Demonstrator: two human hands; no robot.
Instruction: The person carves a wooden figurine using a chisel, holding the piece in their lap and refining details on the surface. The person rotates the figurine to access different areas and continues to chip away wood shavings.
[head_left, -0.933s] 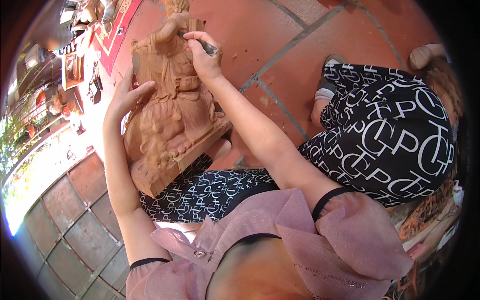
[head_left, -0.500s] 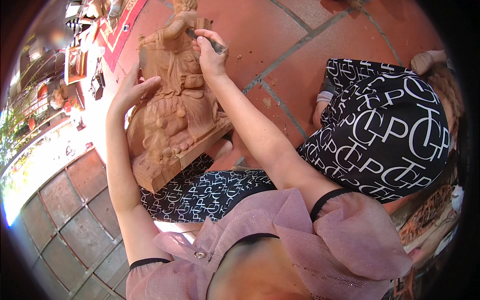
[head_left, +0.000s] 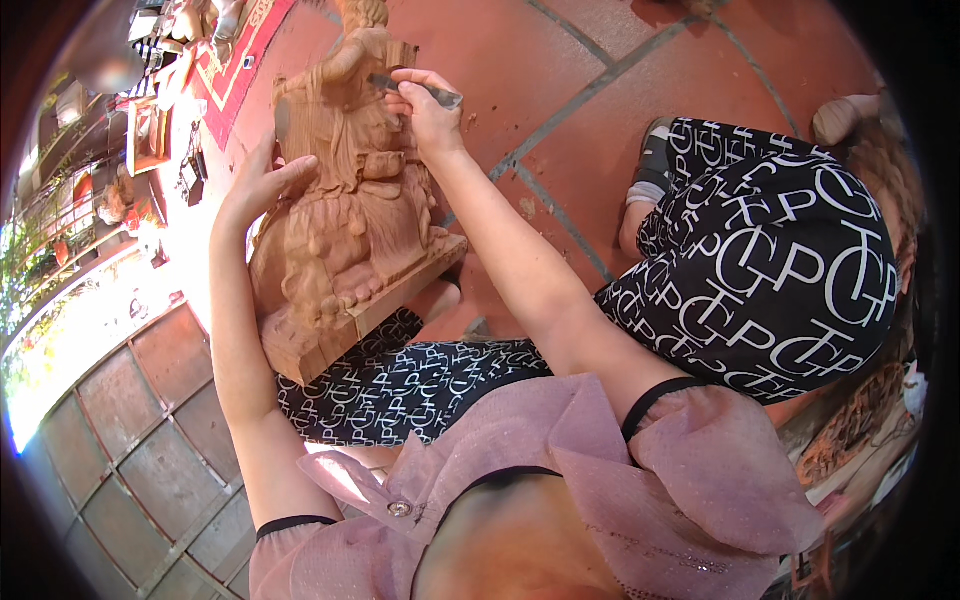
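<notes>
A carved wooden statue, with draped folds and a thick block base, leans in front of me at a tilt. My left hand holds its left side, the thumb across the carved front and the fingers along the edge. Pinched in my right hand is a slim dark hand tool, whose exact kind I cannot make out. Its dark tip meets the carving near the upper part of the statue, beside a raised wooden block. My palm and fingers hide the middle of the tool.
Red floor tiles with grey joints spread beyond the statue. My patterned black trouser leg is bent at the right. A red mat and a wooden box lie far left, near sunlit plants. Wood pieces sit at lower right.
My right hand and the tool have shifted slightly right and down, and more of the tool's tip shows against the carving. My left hand stays on the statue's side.
</notes>
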